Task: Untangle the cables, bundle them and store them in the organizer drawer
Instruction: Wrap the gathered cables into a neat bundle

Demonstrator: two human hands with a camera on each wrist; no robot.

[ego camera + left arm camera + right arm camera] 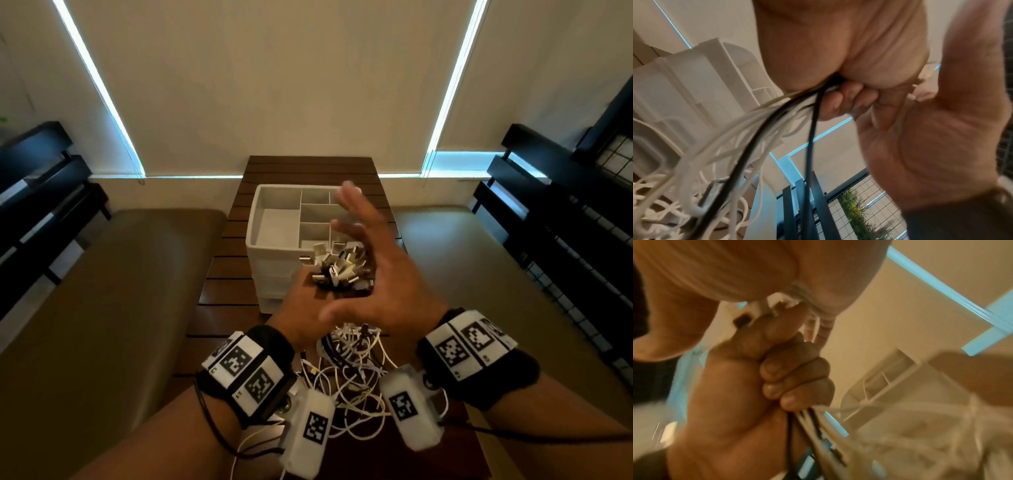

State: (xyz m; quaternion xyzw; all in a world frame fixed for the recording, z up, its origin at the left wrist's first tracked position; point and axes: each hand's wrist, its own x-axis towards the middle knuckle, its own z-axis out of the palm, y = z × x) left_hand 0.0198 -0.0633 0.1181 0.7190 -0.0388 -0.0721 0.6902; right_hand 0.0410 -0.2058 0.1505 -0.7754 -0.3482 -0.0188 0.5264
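So the left hand (301, 308) has its grip wrapped tight around a whole fistful of cables (346, 373), plug ends (339, 267) sticking up out of the fist like a bouquet, loose lengths hanging down to a messy pile on the tabletop (219, 284). The left wrist view shows white and black strands running straight down out of the curled fingers (840, 104), so the bundle's long axis is pretty much vertical.

The right hand (376, 270) is just beside the plugs on their right, fingers spread and holding nothing, palm turned toward them. It's clearly the nearer free hand, so I'd guess it's the one to comb or pull a single cable out.

The white organizer (274, 219) sits right behind both hands, farther across the tabletop, with its top compartments showing nothing inside where I can see them.

Hard to see: the right hand covers the organizer's right-side compartments, the drawers are hidden behind the hands, and the right wrist view is blurry enough that I honestly can't tell how knotted the hanging part is.
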